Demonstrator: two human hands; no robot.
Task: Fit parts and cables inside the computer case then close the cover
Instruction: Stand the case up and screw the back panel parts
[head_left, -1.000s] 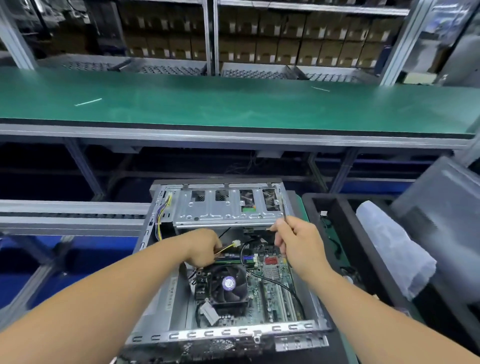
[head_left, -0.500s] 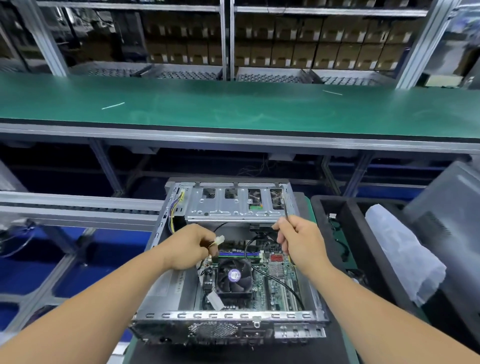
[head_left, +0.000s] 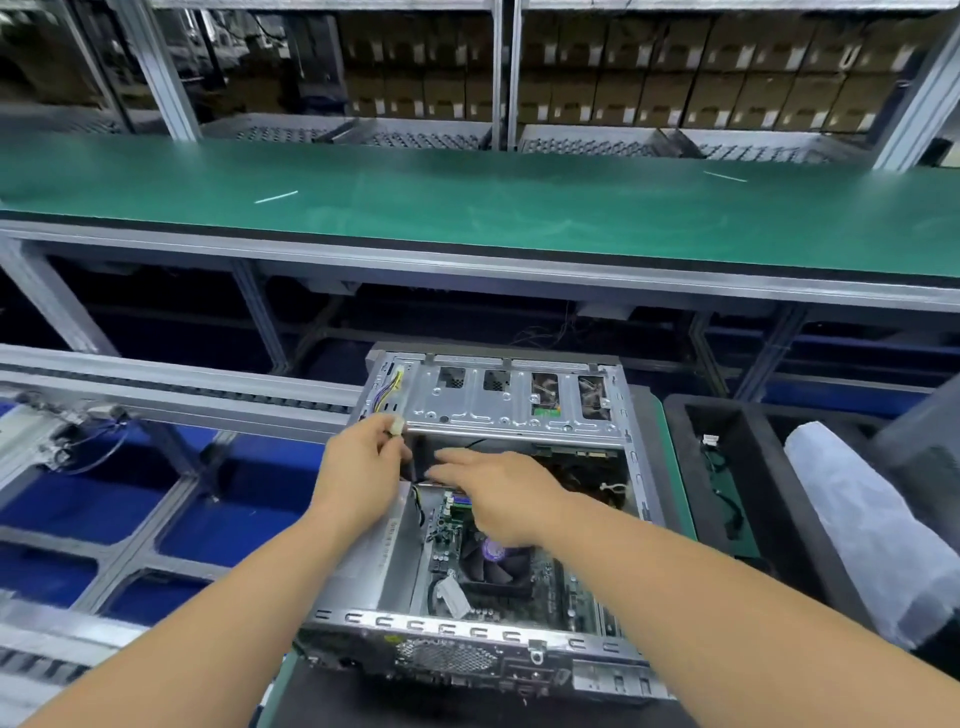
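Left hand (head_left: 358, 470) lifted white connector (head_left: 397, 427) to drive cage; right hand (head_left: 498, 493) released, reaching left.

I can't read any text from here. A pale label (head_left: 390, 535) on the metal wall inside the case (head_left: 641, 467) carries print, but it is too small and blurred to make out.

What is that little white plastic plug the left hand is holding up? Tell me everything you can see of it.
The small white plastic connector plug is a blocky, pale piece pinched in the fingers of the left hand. It is held just off the near left corner of the silver metal drive cage in the open computer case. The picture is too blurred to show its pins or which wires run to it.
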